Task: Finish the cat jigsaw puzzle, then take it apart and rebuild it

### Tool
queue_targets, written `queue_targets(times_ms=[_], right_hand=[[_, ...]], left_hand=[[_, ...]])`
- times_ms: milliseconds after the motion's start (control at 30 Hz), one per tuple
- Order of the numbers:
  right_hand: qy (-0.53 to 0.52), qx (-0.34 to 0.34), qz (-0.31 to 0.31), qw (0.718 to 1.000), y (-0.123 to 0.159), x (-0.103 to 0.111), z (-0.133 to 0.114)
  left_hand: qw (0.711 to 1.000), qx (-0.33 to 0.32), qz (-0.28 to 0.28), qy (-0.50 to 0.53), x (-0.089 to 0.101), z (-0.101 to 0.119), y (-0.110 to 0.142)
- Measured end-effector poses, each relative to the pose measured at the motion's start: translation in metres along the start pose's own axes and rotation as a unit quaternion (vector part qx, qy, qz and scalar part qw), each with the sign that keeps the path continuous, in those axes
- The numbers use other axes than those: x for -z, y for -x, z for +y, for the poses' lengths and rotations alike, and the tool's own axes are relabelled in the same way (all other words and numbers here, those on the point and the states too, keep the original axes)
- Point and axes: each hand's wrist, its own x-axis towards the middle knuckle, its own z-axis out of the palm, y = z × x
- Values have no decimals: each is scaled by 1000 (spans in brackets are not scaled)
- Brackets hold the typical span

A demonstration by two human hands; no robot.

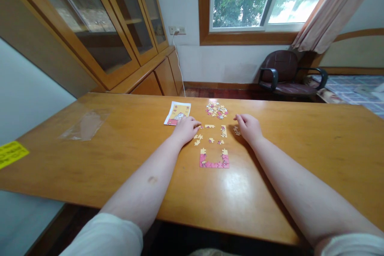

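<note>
My left hand [186, 128] rests on the wooden table [126, 156] with fingers curled, its fingertips touching a small loose puzzle piece [200, 127]. My right hand [249, 127] lies curled beside another loose piece [237, 131]. Between the hands lie several loose pieces [210, 135]. A partly joined pink and yellow puzzle border [214, 161] sits nearer to me. A pile of unsorted pieces [216, 110] lies farther back. The reference picture card [177, 113] lies just beyond my left hand.
A clear plastic bag [85, 125] lies on the table's left part, and a yellow label [11, 153] at the far left edge. A wooden glass-door cabinet [120, 28] stands behind on the left. An armchair [285, 74] stands below the window.
</note>
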Motion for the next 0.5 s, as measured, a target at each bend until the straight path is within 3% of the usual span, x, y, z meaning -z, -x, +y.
queue_targets(times_ms=[500], right_hand=[[6, 7, -19, 1000, 1, -1, -3]], left_hand=[[1000, 15, -15, 15, -1, 7, -5]])
